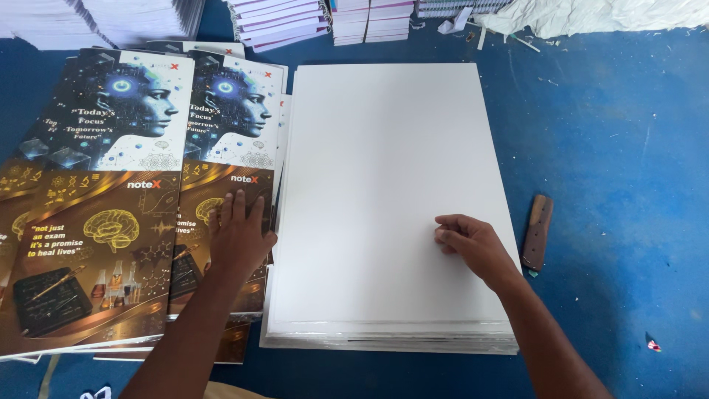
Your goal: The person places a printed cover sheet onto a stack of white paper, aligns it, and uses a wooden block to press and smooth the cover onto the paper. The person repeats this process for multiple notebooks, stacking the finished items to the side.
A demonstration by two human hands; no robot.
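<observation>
Fingers of the right hand (473, 244) curl together, pinching the top sheet of a thick stack of large white paper sheets (384, 185) on the blue table (620, 148). Left hand (238, 235) lies spread flat on glossy printed covers (125, 192) just beside. Near the right hand lies a brown wooden-handled tool (537, 231); bound white book stacks (325, 18) line the far edge.

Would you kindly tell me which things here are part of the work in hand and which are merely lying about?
In hand:
- left hand flat on the printed cover sheets
- right hand pinching at the white sheet stack

Lying about:
- wooden-handled tool
- notebook piles
- crumpled white cloth
- paper scraps
</observation>
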